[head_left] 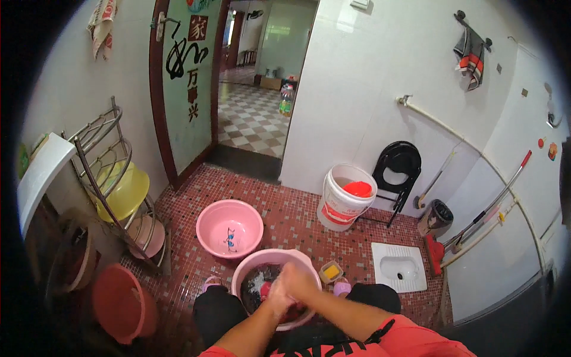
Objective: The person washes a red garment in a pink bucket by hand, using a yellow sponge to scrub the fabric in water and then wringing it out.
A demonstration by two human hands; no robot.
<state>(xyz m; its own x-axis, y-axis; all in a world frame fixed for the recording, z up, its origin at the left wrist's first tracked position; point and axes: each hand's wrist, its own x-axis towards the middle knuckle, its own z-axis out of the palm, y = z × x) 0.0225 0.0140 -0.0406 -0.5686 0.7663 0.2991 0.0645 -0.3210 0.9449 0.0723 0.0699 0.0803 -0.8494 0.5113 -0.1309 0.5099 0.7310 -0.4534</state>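
Note:
My two hands are pressed together over a pink basin (242,271) on the floor between my feet. The basin holds dark, wet-looking cloth (256,301) and water with white suds (258,282). My left hand (278,297) is closed, low over the basin, with a bit of red material (265,290) beside its fingers. Against it, slightly higher, my right hand (296,282) is closed too. What lies between the palms is hidden. A small tub with a yellow block (330,272) in it sits right of the basin.
A second pink basin (208,229) stands just beyond. Behind to the right are a white bucket (336,208) and a folded black chair (401,163). The squat toilet (410,268), brushes and a bin (437,217) line the right. A rack (119,178) and red bucket (122,303) stand left.

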